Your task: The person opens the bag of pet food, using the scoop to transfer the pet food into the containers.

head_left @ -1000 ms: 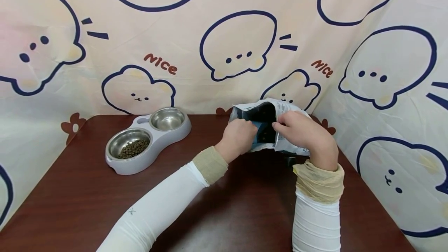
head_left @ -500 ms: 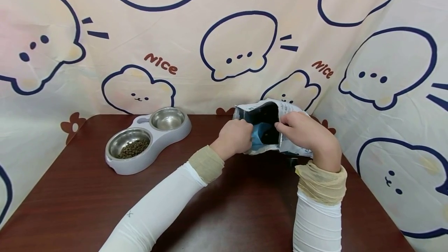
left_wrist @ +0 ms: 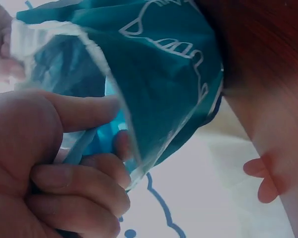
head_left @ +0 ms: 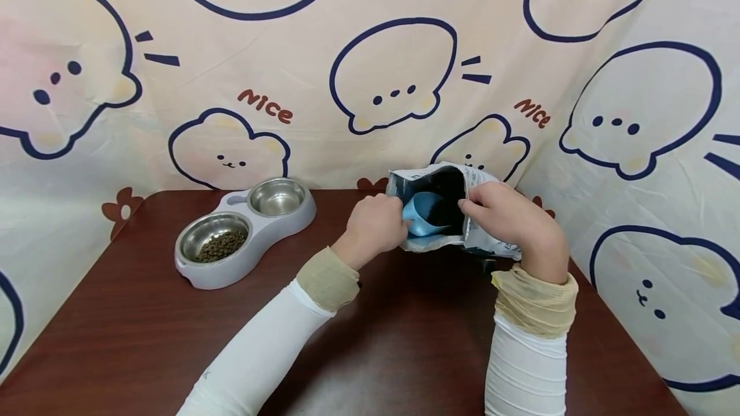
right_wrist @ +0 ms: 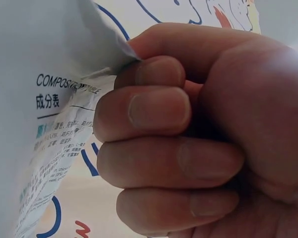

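A pet food bag (head_left: 493,247), white with printed text on one side and teal on another (left_wrist: 164,84), lies tilted with its mouth towards me. My left hand (head_left: 376,226) grips the handle of a blue scoop (head_left: 421,226), whose cup sits inside the bag's mouth. In the left wrist view, thumb and curled fingers close round that handle (left_wrist: 82,146). Whether the cup holds food I cannot tell, as the bag's inside is dark. The bag's right edge is pinched by my right hand (head_left: 511,217), its other fingers curled in the right wrist view.
On the left of the brown table (head_left: 416,339) stands a grey double feeder (head_left: 263,230). Its near steel bowl (head_left: 191,236) contains brown kibble (head_left: 221,246); the far steel bowl (head_left: 277,196) shows bare metal. A patterned cloth (head_left: 324,146) hangs behind the table.
My left hand has drawn back leftwards, bringing more of the blue scoop into sight at the bag's mouth. The right hand and the bag have shifted slightly right.
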Motion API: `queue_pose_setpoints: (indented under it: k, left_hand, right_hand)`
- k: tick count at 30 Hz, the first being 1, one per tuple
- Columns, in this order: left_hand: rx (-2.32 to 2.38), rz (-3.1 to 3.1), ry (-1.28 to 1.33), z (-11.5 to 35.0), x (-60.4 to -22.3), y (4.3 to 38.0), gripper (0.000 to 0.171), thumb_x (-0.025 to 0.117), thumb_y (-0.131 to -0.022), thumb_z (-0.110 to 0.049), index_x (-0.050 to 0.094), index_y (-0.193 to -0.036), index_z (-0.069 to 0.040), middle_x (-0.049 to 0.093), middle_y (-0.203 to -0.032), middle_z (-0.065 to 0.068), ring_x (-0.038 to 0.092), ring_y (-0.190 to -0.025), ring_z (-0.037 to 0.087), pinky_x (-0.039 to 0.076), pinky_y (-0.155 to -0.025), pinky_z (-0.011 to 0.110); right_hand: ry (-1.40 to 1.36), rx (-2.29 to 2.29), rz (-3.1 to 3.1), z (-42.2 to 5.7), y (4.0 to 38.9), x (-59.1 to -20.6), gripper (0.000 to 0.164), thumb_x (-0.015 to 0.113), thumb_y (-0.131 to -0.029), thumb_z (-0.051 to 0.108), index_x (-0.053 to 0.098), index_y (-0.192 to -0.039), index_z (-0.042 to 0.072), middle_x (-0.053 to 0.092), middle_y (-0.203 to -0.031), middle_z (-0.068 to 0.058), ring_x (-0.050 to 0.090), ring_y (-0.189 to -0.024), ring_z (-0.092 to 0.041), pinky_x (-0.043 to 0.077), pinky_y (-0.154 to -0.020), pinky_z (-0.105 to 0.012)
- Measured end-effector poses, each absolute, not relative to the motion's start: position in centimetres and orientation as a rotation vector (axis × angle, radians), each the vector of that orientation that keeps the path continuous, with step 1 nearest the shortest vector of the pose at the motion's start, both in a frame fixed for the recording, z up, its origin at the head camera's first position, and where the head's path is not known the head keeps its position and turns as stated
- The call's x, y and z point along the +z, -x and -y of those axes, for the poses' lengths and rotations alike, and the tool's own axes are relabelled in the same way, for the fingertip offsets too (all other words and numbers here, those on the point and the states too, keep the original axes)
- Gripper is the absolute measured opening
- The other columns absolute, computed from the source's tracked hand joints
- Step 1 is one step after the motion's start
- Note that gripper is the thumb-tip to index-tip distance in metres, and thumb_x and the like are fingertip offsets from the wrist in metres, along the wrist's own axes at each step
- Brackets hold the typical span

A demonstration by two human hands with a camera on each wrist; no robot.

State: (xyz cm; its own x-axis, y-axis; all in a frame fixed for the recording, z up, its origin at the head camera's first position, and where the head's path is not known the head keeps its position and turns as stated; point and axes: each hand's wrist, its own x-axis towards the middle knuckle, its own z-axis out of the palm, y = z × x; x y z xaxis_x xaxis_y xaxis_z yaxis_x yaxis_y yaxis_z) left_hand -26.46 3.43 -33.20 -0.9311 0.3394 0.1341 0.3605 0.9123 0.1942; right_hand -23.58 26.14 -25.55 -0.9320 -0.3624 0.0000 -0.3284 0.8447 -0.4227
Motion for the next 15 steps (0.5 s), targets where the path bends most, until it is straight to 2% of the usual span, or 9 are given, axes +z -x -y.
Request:
queue_pose_setpoints:
  k: [5,11,15]
  left_hand:
    - [-0.252,2.878,0.545,-3.3,-32.8,25.6,0.029,0.074,-0.101,-0.033,0.075,-0.083,-0.01,0.058,-0.062,0.002,0.056,-0.054,0.017,0.049,-0.048,0.03]
    - [-0.171,2.783,0.534,-3.4,-33.0,25.0,0.027,0.077,-0.096,-0.024,0.072,-0.074,-0.009,0.059,-0.059,0.003,0.052,-0.05,0.016,0.052,-0.048,0.031]
    - [-0.197,2.774,0.531,-3.3,-33.2,24.9,0.024,0.077,-0.096,-0.024,0.075,-0.08,-0.008,0.063,-0.062,0.004,0.054,-0.051,0.017,0.054,-0.05,0.032]
  right_hand:
    - [0.556,-0.639,-2.946,-26.3,23.6,-25.5,0.039,0.055,-0.112,0.019,0.062,-0.075,0.009,0.041,-0.064,0.0,0.047,-0.063,-0.019,0.041,-0.061,-0.032]
    - [0.547,-0.655,-2.934,-26.3,23.6,-25.6,0.039,0.055,-0.112,0.02,0.063,-0.075,0.009,0.041,-0.064,0.001,0.048,-0.063,-0.019,0.041,-0.061,-0.032]
    - [0.557,-0.655,-2.937,-26.3,23.7,-25.6,0.04,0.055,-0.112,0.02,0.062,-0.074,0.009,0.04,-0.063,0.001,0.047,-0.062,-0.019,0.041,-0.06,-0.031]
